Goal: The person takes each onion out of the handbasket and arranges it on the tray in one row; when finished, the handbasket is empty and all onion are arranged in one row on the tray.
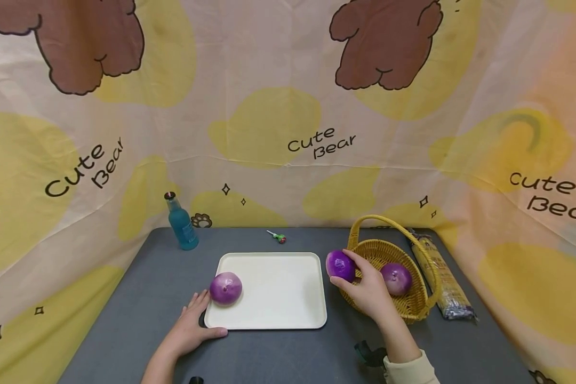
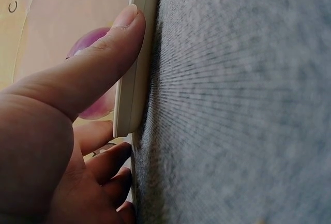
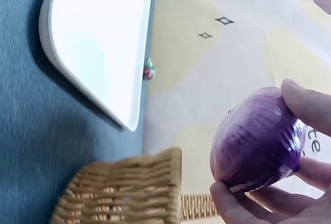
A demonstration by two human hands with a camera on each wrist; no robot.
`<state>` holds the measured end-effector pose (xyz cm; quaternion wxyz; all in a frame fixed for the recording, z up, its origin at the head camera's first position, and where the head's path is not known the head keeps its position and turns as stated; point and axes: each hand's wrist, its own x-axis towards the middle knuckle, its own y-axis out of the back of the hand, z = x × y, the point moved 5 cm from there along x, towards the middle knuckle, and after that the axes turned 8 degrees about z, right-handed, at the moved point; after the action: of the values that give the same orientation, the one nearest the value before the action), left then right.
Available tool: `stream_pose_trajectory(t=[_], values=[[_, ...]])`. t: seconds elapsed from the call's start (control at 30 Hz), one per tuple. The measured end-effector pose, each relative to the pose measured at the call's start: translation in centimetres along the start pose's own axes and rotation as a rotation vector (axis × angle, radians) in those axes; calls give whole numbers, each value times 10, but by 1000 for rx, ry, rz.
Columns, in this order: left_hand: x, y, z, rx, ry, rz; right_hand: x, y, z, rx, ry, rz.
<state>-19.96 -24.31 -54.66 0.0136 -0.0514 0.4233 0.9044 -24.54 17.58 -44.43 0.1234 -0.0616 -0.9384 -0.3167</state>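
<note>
Between the thumb and fingers of my right hand [image 1: 368, 290] is a purple onion [image 1: 338, 266], held up beside the left rim of a yellow wicker basket [image 1: 416, 309]. The right wrist view shows the onion's glossy skin close up. A second purple onion [image 1: 397, 279] lies inside the basket. My left hand [image 1: 188, 328] rests at the near left corner of a white rectangular tray [image 1: 278, 293], thumb along the front edge and fingers stretched along the left side. On the tray's left part, near those fingertips, sits a third onion [image 1: 225, 289].
A blue bottle [image 1: 183, 226] stands at the back left of the grey table [image 1: 125, 320]. Behind the tray lies a small wrapped lollipop [image 1: 279, 238]. To the basket's right is a long yellowish plastic package [image 1: 444, 277]. A dark strap-like object [image 1: 369, 354] lies near my right forearm.
</note>
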Motion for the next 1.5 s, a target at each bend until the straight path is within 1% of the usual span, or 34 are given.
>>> stream_pose_trajectory(t=[0.1, 0.17, 0.33, 0.5, 0.7, 0.8, 0.87, 0.97, 1.1, 1.23, 1.43, 1.5], values=[[0, 0, 0, 4, -2, 1, -2, -6, -5, 39, 15, -3], [0, 0, -1, 7, -4, 1, -3, -10, -7, 70, 10, -11], [0, 0, -1, 7, 5, -5, -6, -19, -14, 107, -17, -19], [1, -1, -1, 9, 19, -7, -7, -30, -20, 125, -10, -40], [0, -1, -1, 0, 26, -3, -8, -39, -26, 112, 1, -45], [0, -1, -1, -8, 25, -5, -7, -41, -33, 122, 15, -50], [1, -1, -2, -10, 20, -6, -7, -43, -39, 137, 34, -60], [2, -1, -2, -18, 31, -10, -6, -47, -47, 150, 69, -73], [2, -1, -2, -20, 31, -14, -4, -55, -52, 141, 95, -80], [2, -1, -3, -21, 31, -18, -3, -63, -57, 142, 102, -102], [1, 0, -2, -20, 32, -16, -1, -73, -67, 151, 167, -114], [1, 0, -2, -23, 34, -16, 0, -77, -69, 154, 175, -118]])
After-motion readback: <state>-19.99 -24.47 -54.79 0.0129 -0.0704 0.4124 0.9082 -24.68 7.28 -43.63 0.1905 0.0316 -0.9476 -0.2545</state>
